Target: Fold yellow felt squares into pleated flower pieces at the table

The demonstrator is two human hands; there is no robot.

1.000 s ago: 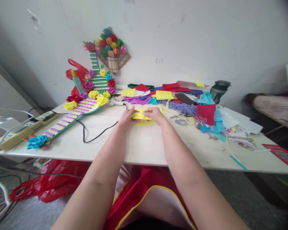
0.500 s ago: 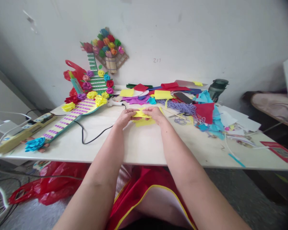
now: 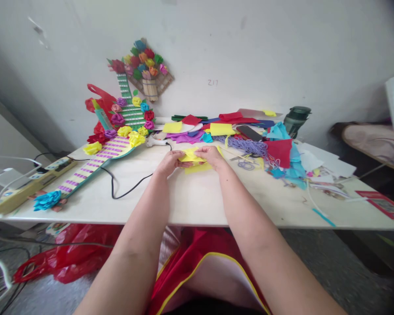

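Note:
My left hand and my right hand meet over the middle of the white table, both pinched on a small piece of yellow paper held just above the tabletop. A second yellow sheet lies flat on the table under them. Both forearms reach in from the bottom of the view.
A black cable loops to the left of my hands. A long craft piece with paper flowers lies at left beside a power strip. Coloured paper scraps, purple cord and a dark green bottle fill the back right.
My hands have stayed together on the yellow paper, the fingers shifting a little on it. The view has drifted slightly.

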